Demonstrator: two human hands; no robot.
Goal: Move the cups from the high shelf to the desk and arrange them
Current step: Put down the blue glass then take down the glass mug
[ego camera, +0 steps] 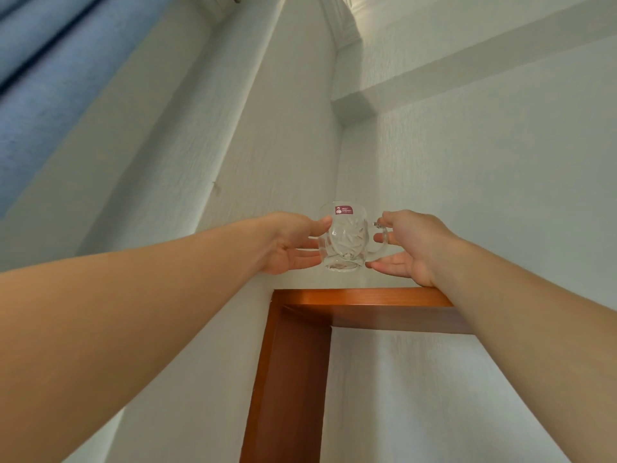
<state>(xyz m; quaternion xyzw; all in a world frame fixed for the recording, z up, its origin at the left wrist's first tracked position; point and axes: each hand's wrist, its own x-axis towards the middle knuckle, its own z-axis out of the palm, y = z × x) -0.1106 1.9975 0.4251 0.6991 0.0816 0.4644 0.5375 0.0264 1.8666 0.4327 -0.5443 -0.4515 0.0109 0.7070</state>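
Note:
A clear cut-glass cup (344, 242) with a handle on its right and a small red sticker near the rim hangs in the air just above the top board of the brown wooden shelf (360, 297). My left hand (290, 245) holds the cup's left side, thumb high on the glass and fingers low against it. My right hand (414, 245) pinches the handle, thumb on its top and a finger through the loop, with the lower fingers stretched out under it. The shelf's top surface is hidden from below, so I see no other cups.
White walls meet in a corner behind the cup. A white ledge (434, 78) juts from the right wall higher up. A blue curtain (50, 78) hangs at the upper left. The shelf's wooden side post (287, 379) runs down below the hands.

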